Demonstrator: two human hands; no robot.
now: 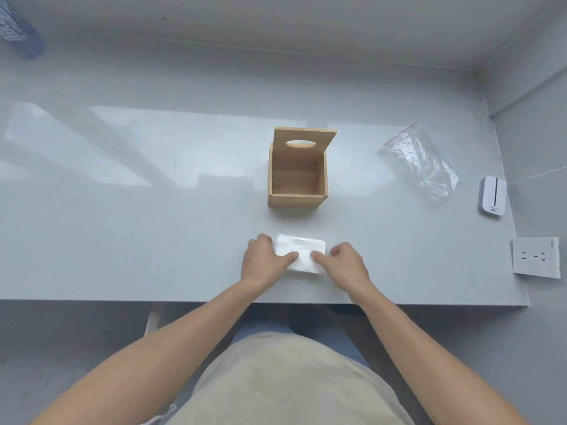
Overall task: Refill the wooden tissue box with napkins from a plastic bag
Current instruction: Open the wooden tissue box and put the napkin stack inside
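Observation:
A white stack of napkins (302, 248) lies flat on the grey table near its front edge. My left hand (264, 260) grips the stack's left end and my right hand (345, 262) grips its right end, both thumbs pressing on top. Behind it stands the wooden tissue box (297, 191), open, its inside bare, with its lid (303, 137) with an oval hole tilted up at the back. A clear plastic bag (422, 161) with a red strip lies flat and looks empty to the box's right.
A white device (492, 196) and a white wall socket plate (535, 257) sit at the table's right edge by the wall. A blue-labelled bottle (20, 32) lies at the far left corner. The table's front edge (122, 300) runs just below my wrists.

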